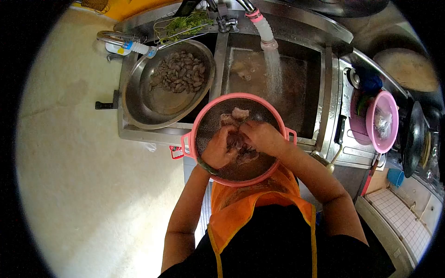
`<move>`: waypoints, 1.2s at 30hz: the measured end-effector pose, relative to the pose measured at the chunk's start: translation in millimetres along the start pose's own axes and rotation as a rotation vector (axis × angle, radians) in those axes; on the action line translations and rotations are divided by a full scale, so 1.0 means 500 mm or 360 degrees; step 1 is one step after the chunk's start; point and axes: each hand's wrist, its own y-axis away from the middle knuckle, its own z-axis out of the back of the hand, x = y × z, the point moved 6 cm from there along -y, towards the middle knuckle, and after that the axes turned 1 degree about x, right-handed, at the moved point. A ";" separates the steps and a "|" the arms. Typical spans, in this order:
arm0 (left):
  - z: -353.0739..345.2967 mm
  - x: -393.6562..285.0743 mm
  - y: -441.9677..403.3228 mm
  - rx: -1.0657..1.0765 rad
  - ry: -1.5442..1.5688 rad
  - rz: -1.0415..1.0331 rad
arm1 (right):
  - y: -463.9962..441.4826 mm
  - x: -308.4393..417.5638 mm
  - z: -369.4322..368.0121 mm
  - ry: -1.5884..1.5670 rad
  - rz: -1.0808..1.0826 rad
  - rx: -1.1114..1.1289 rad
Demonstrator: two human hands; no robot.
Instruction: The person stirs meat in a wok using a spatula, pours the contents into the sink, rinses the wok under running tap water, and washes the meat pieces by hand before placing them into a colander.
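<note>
A pink-rimmed mesh colander stands at the front edge of the sink, close to my orange apron. Inside it lie several pieces of meat, some above my fingers and some below them. My left hand is inside the colander at the left, its fingers bent around a dark piece of meat. From the right, my right hand reaches in with its fingers closed on the same dark piece. Both hands nearly touch at the colander's middle. The fingertips are partly hidden by the hands and the meat.
Water runs from a faucet into the right basin, where pale pieces lie in the water. A steel bowl of shellfish rests over the left basin. Green herbs lie behind it. A knife and pink basin are at the right.
</note>
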 end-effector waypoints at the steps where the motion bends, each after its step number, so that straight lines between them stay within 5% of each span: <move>1: 0.000 -0.001 -0.001 -0.0015 -0.0025 -0.0025 | 0.001 0.004 0.006 0.0063 0.0052 -0.0044; 14: -0.021 0.022 -0.015 0.0005 -0.0337 -0.0132 | 0.012 -0.002 -0.011 0.0476 -0.0107 -0.0060; 17: -0.029 0.041 -0.016 0.0100 -0.0287 0.0069 | 0.010 -0.003 -0.011 0.0483 -0.0186 -0.0134; 20: -0.021 0.018 -0.013 0.0023 -0.0318 -0.0212 | 0.015 0.009 -0.003 0.0441 -0.0282 -0.0195; 27: -0.028 0.004 -0.002 0.0078 -0.0252 -0.0276 | 0.028 0.021 -0.007 0.0488 -0.0367 -0.0254; 30: -0.024 0.004 0.006 0.0091 -0.0225 -0.0280 | 0.042 -0.021 0.003 0.0595 -0.0660 -0.0175; 32: -0.023 0.000 0.005 0.0090 -0.0218 -0.0188 | 0.023 0.028 0.058 0.0387 -0.0555 -0.0562; 36: -0.031 -0.012 -0.001 0.0051 -0.0488 -0.0559 | 0.099 0.094 0.166 -0.0215 -0.0530 -0.1034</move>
